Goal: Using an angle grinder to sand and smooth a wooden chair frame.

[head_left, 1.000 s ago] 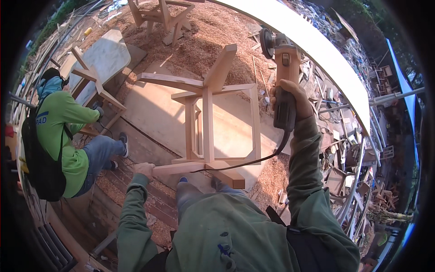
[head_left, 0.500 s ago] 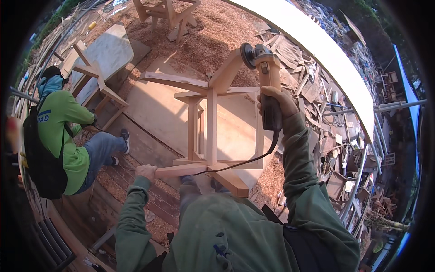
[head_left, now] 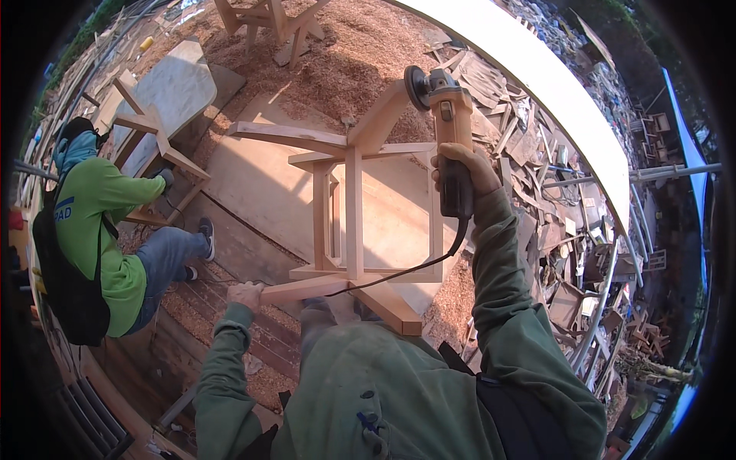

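Observation:
In front of me stands a light wooden frame (head_left: 354, 207) of joined bars with slanted legs, like a stool or small table base. My right hand (head_left: 469, 169) is wrapped round the body of an angle grinder (head_left: 452, 123), held upright. The grinder's round disc (head_left: 417, 87) is at the end of the far slanted leg (head_left: 381, 115), touching or very close to it. From its lower end a dark cord (head_left: 406, 270) runs left across the frame's near bars. My left hand (head_left: 245, 296) grips the tip of the near left leg (head_left: 303, 290).
A co-worker in a green shirt (head_left: 100, 207) sits at the left by another wooden frame (head_left: 165, 142) and a pale board (head_left: 169, 96). Beyond, a further wooden frame (head_left: 272, 23) stands on wood shavings (head_left: 360, 54). Scrap wood (head_left: 560, 230) is heaped at the right.
The frame and grinder shift very slightly left in the picture, with both my hands keeping their grips. The co-worker's gloved hand and arm have moved a little.

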Tool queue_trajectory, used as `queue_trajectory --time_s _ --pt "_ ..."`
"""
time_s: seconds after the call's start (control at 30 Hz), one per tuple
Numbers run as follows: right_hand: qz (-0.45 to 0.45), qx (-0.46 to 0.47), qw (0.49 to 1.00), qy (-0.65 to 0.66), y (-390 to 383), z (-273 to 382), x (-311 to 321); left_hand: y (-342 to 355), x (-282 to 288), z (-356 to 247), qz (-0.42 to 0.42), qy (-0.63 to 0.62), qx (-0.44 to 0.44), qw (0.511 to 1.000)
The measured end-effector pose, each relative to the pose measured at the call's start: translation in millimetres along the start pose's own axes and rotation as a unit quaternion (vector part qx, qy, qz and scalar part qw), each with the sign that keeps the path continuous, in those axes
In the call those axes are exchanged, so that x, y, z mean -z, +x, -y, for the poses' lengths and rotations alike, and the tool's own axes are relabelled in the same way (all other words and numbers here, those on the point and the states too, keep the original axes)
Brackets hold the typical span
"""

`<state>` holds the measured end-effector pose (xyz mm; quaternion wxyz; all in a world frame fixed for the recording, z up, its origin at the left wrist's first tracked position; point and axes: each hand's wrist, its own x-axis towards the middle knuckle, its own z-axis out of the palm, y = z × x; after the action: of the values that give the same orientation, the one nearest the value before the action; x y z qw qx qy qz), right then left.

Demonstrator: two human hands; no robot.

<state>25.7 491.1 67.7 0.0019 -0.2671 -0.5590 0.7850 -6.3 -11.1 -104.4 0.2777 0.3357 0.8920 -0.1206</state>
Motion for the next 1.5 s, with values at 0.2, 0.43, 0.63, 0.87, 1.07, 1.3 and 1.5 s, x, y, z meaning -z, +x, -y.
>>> queue_trajectory --time_s 0.2,0.43,0.63,0.87,1.07,1.3,1.5 --pt "0.021 -0.024 0.999 0.029 -35 -32 15 -4 -4 0 0.013 -0.005 0.022 1.0" --pt "0.002 -0.017 0.998 0.063 -43 -32 20 -3 0 -2 -0.007 -0.001 0.01 1.0" --pt "0.015 -0.016 0.998 0.053 -31 -23 20 -5 0 -7 -0.004 -0.006 0.015 1.0" --pt "0.019 -0.018 0.999 0.043 -8 -2 24 -5 9 -13 0.018 0.0 0.016 1.0" --pt "0.037 -0.021 0.999 0.033 -2 9 26 -4 4 -12 0.028 -0.005 0.039 0.999" --pt "0.039 -0.049 0.996 0.065 8 7 32 -6 5 -11 0.027 -0.01 0.04 0.999" --pt "0.039 -0.058 0.994 0.086 2 7 41 -3 12 -13 0.032 -0.003 0.032 0.999"
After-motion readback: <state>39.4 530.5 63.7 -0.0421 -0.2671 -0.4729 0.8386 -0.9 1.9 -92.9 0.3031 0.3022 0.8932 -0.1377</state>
